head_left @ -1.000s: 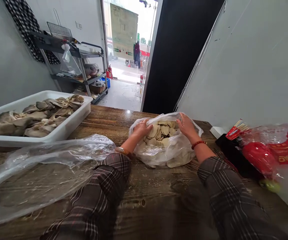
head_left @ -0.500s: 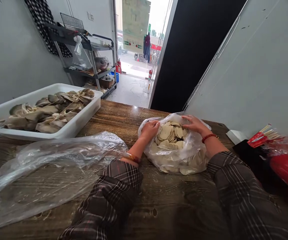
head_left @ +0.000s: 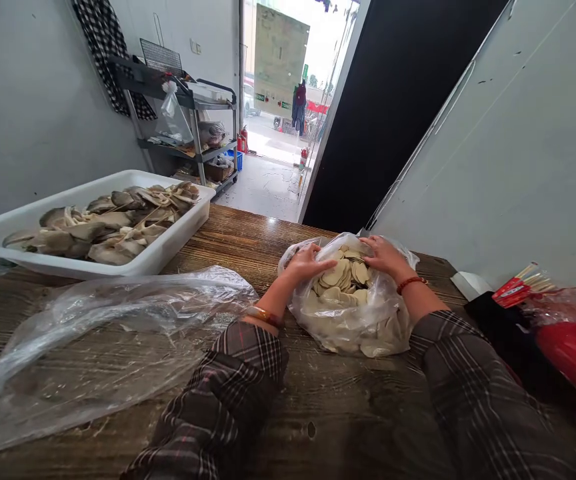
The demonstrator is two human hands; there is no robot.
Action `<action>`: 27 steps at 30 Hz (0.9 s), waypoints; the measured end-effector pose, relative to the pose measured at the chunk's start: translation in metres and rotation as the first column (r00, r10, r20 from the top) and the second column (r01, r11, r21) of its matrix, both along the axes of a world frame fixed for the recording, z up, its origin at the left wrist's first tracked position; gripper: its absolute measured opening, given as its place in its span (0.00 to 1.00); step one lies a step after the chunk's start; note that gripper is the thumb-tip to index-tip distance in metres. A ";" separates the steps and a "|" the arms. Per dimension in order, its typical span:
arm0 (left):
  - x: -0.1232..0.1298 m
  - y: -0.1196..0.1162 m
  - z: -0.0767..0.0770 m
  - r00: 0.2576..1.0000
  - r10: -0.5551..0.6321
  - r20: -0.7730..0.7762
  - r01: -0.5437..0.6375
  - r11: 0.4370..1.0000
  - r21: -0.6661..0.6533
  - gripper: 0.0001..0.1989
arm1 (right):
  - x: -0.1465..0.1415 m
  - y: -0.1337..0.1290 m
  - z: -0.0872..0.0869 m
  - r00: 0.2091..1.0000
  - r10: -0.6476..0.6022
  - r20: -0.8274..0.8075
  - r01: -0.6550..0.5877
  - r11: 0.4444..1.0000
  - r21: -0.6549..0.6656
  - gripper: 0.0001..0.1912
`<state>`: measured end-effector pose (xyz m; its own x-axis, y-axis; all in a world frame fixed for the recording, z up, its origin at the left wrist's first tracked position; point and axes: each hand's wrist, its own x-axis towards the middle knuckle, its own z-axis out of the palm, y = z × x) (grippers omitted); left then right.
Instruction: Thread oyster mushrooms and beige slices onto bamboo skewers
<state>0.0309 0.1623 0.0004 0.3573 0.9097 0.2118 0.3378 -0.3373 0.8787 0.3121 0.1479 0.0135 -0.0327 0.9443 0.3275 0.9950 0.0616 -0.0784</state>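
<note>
Tabletop (head_left: 348, 413) of dark, grained wood, running away toward the bright doorway (head_left: 275, 137) at twelve o'clock, and between twelve and one sits the plastic bag (head_left: 358, 327), mouth wide, pale slices (head_left: 341, 277) heaped inside! Left hand (head_left: 305, 263) at its left rim, thumb stretched over the slices (whether the fingers pinch plastic, I can't tell); right hand (head_left: 383, 257) opposite, fingers spread. Ten o'clock, crumpled clear plastic (head_left: 133, 313); beyond it, white tray (head_left: 178, 240) of mushrooms (head_left: 118, 227); eleven, trolley (head_left: 183, 98) by the wall (head_left: 33, 113); two, red package (head_left: 575, 350).
</note>
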 end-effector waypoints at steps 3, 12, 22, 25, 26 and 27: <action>0.001 -0.001 0.001 0.989 -0.052 -0.136 0.068 0.991 0.115 0.21 | -0.006 0.003 -0.004 0.993 -0.042 -0.114 0.047 0.998 0.040 0.18; -0.003 0.008 0.000 0.999 0.036 0.022 -0.039 0.992 0.117 0.14 | -0.008 0.006 0.009 0.912 -0.044 -0.407 0.060 0.998 0.026 0.17; -0.003 0.006 0.010 0.645 0.210 0.735 0.219 0.870 -0.441 0.10 | -0.021 -0.016 0.050 0.666 -0.049 -0.744 -0.061 0.991 -0.120 0.23; -0.006 0.007 0.010 0.711 0.226 0.666 0.230 0.820 -0.524 0.10 | -0.021 -0.018 0.051 0.620 -0.100 -0.778 -0.095 0.975 -0.201 0.24; -0.008 0.008 0.009 0.740 0.215 0.637 0.228 0.811 -0.539 0.09 | -0.021 -0.018 0.050 0.613 -0.117 -0.781 -0.099 0.970 -0.224 0.23; -0.009 0.009 0.007 0.768 0.204 0.607 0.216 0.810 -0.546 0.08 | -0.020 -0.016 0.049 0.611 -0.134 -0.780 -0.097 0.965 -0.242 0.22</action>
<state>0.0219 0.1710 0.0078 0.3435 0.9259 -0.1570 -0.3427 0.2792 0.8970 0.2919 0.1316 0.0621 0.1460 0.9892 -0.0143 0.5406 -0.0918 -0.8363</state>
